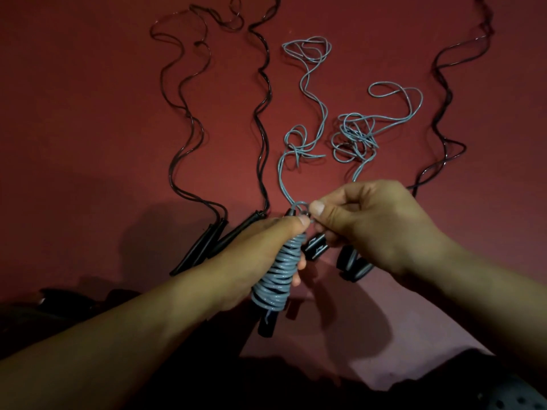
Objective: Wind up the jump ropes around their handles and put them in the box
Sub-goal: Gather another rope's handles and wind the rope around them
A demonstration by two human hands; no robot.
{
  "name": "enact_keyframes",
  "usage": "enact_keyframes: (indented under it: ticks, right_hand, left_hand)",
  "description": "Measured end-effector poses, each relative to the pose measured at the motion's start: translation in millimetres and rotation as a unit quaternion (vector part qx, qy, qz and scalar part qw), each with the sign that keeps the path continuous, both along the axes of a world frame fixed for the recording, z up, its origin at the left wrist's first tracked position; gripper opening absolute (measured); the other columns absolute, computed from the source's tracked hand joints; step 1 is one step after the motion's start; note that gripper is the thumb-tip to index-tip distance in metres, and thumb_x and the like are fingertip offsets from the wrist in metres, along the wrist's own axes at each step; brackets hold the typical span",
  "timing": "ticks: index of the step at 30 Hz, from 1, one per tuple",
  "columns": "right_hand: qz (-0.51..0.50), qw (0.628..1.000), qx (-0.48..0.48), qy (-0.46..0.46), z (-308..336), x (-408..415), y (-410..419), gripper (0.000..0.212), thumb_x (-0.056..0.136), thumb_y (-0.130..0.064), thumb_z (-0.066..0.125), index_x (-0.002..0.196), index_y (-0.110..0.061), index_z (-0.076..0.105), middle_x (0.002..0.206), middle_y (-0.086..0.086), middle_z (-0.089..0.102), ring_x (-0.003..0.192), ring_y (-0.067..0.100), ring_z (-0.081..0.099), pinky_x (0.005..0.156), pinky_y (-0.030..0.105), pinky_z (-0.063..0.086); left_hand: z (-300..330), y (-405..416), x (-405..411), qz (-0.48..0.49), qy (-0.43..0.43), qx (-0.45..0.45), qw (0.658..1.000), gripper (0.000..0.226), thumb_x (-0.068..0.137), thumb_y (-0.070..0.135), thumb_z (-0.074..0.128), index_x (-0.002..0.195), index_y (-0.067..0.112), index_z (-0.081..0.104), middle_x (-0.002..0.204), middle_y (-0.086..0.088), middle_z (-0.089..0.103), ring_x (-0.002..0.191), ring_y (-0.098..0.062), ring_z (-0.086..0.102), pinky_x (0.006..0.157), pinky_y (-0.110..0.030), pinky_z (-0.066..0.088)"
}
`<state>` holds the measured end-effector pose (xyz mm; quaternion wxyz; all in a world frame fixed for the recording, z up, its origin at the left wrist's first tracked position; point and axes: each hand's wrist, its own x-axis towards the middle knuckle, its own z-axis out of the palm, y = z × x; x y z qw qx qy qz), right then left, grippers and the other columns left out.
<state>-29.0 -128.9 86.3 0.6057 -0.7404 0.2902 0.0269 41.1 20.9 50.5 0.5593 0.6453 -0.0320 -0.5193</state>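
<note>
The left hand [260, 250] gripped the grey jump rope [276, 279], coiled round its black handles [266, 324], above the red desk [88, 113]. The right hand [367, 226] pinched the cord's loop at the top. Beyond lay loose grey cord [307, 84] and black ropes [263, 84].

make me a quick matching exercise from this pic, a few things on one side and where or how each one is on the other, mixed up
Things:
1. left hand
2. right hand
3. black ropes
4. grey tangle

States:
A. pinches the loose grey cord near the top of the handles
B. lies bunched on the red surface, right of centre
C. grips the handles already wrapped in grey coils
D. stretch out wavy and unwound across the surface

Pairs: 1-C, 2-A, 3-D, 4-B
</note>
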Motion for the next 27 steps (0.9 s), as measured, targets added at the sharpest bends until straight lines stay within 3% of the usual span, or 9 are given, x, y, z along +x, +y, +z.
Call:
enact_keyframes:
  ticks: [3, 7, 10, 12, 18, 23, 27]
  right_hand:
    - [-0.022, 0.999, 0.023, -0.004, -3.0, -1.0, -2.0, 0.020, 0.078, -0.028, 0.078, 0.074, -0.009, 0.073, 0.057, 0.004, 0.062, 0.054, 0.015, 0.054, 0.060, 0.034, 0.051]
    - [-0.016, 0.999, 0.041, -0.013, -4.7, -1.1, -1.1, 0.017, 0.088, -0.018, 0.068, 0.076, -0.007, 0.072, 0.058, 0.004, 0.064, 0.054, 0.013, 0.056, 0.060, 0.027, 0.054]
    - [-0.007, 0.998, 0.055, -0.003, -5.3, -0.5, -2.9, 0.019, 0.092, -0.014, 0.064, 0.076, -0.006, 0.071, 0.064, 0.011, 0.066, 0.058, 0.017, 0.057, 0.065, 0.034, 0.055]
    - [-0.012, 0.996, 0.093, 0.005, -5.7, -0.4, -2.8, 0.019, 0.091, -0.013, 0.064, 0.075, -0.006, 0.070, 0.063, 0.011, 0.063, 0.058, 0.019, 0.054, 0.064, 0.035, 0.052]
    - [-0.020, 0.979, 0.203, 0.027, -6.8, 0.1, -1.0, 0.017, 0.090, -0.013, 0.063, 0.075, -0.005, 0.065, 0.058, 0.003, 0.059, 0.050, 0.012, 0.050, 0.048, 0.021, 0.049]
    - [0.018, 0.973, 0.221, 0.059, -8.4, 0.5, -2.7, 0.017, 0.091, -0.019, 0.061, 0.077, -0.010, 0.064, 0.059, -0.002, 0.060, 0.052, 0.007, 0.050, 0.055, 0.025, 0.053]
    - [0.024, 0.966, 0.249, 0.068, -10.2, 1.5, -0.5, 0.009, 0.091, -0.022, 0.061, 0.086, -0.015, 0.063, 0.056, -0.007, 0.058, 0.052, 0.006, 0.052, 0.058, 0.026, 0.055]
  left_hand:
    - [3.7, -0.7, 0.9, 0.008, -0.002, -0.011, 1.000, 0.027, 0.090, 0.040, 0.061, 0.080, 0.014, 0.059, 0.064, -0.008, 0.062, 0.052, -0.023, 0.057, 0.052, -0.027, 0.047]
    - [5.4, -3.1, 2.0, 0.008, -0.014, -0.021, 1.000, 0.023, 0.096, 0.030, 0.054, 0.082, 0.013, 0.058, 0.063, -0.007, 0.061, 0.052, -0.023, 0.056, 0.052, -0.027, 0.046]
    - [4.2, -3.7, 1.0, 0.004, -0.014, -0.020, 1.000, 0.025, 0.084, 0.037, 0.062, 0.083, 0.012, 0.059, 0.062, -0.007, 0.062, 0.051, -0.022, 0.058, 0.052, -0.028, 0.047]
    - [3.7, -3.8, 1.7, 0.000, -0.017, -0.019, 1.000, 0.031, 0.074, 0.040, 0.058, 0.084, 0.011, 0.059, 0.063, -0.007, 0.063, 0.051, -0.022, 0.058, 0.052, -0.027, 0.048]
    - [2.9, -2.2, 2.6, -0.026, -0.039, -0.027, 0.999, 0.030, 0.073, 0.036, 0.053, 0.087, 0.010, 0.057, 0.063, -0.006, 0.063, 0.052, -0.022, 0.058, 0.051, -0.027, 0.048]
    - [3.0, 2.2, 4.6, -0.058, -0.054, -0.038, 0.996, 0.039, 0.067, 0.040, 0.060, 0.089, 0.009, 0.059, 0.066, -0.006, 0.065, 0.055, -0.023, 0.060, 0.053, -0.030, 0.048]
    - [5.3, 6.2, 5.1, -0.055, -0.045, -0.054, 0.996, 0.026, 0.067, 0.039, 0.060, 0.079, 0.016, 0.062, 0.066, -0.009, 0.063, 0.054, -0.025, 0.057, 0.053, -0.029, 0.047]
